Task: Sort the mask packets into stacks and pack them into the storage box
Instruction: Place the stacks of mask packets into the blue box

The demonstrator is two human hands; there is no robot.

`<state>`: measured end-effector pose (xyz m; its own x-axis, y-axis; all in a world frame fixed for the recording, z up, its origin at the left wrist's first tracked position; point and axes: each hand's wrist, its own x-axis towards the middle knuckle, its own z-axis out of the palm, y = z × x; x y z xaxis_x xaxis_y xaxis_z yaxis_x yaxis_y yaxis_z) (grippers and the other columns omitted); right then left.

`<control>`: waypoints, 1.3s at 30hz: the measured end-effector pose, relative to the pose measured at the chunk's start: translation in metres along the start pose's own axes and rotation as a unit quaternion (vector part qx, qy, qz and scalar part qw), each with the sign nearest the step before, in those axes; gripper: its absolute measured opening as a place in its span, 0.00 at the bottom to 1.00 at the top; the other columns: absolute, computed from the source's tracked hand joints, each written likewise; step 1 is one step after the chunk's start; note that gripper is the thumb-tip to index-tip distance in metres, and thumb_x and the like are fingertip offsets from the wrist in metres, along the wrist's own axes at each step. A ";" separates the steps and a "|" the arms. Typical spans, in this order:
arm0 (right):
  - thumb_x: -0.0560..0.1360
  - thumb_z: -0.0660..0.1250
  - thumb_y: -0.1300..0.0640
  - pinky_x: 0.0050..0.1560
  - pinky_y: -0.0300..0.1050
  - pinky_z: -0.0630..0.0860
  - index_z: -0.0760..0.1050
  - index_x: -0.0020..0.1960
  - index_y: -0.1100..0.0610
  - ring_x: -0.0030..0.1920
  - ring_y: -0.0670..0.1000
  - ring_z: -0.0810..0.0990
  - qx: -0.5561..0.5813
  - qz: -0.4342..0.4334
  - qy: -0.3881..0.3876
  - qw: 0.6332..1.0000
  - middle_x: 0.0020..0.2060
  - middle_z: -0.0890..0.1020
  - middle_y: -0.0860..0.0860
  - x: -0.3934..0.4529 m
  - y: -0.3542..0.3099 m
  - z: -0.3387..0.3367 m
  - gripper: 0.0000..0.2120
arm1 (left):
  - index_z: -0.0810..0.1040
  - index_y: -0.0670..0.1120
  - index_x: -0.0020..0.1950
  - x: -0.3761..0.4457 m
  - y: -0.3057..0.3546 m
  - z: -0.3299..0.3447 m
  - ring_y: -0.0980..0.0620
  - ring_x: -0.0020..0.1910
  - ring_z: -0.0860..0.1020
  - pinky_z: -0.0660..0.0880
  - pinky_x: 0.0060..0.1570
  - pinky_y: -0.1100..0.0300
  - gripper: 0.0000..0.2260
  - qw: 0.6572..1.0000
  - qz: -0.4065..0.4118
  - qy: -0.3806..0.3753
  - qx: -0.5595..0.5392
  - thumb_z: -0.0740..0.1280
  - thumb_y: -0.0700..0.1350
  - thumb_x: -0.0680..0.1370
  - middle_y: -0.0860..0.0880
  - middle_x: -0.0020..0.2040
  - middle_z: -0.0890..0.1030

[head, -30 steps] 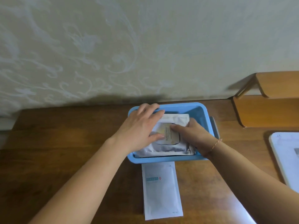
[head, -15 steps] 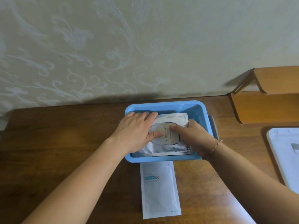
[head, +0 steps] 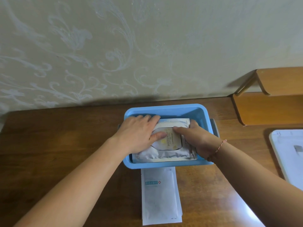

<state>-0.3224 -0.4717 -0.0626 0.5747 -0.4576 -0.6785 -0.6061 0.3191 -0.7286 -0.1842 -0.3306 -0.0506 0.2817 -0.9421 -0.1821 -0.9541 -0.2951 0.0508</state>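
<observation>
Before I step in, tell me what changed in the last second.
The left hand drew its fingertips back from the far rim of the blue box and lies flat on the silver packet stack. The right hand stays on the stack's right side. The white packets stay on the table before the box.

Soft, dim indoor light; a blurred shadow falls on the wallpapered wall (head: pixel 147 46) above the wooden table (head: pixel 57 136); wide-angle bending at edges.

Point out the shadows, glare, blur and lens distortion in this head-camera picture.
Head view: wide-angle lens bows the table edge; a dark shadow band lies along the wall base behind the blue box; a pale glare patch sits on the wood at lower right; print on the silver packet reads sharp.
</observation>
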 end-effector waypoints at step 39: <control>0.80 0.61 0.59 0.54 0.58 0.80 0.76 0.57 0.62 0.48 0.59 0.83 0.075 0.085 -0.053 0.992 0.48 0.84 0.60 -0.021 -0.006 -0.010 0.10 | 0.56 0.49 0.79 -0.052 0.015 0.011 0.56 0.78 0.49 0.45 0.76 0.48 0.26 0.978 -0.137 0.047 -0.150 0.56 0.53 0.82 0.52 0.79 0.56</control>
<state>-0.3356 -0.4723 -0.0431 0.5303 -0.2992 -0.7933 -0.6157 0.5074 -0.6029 -0.2139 -0.2842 -0.0515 0.5440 -0.8274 -0.1397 -0.7725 -0.5588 0.3016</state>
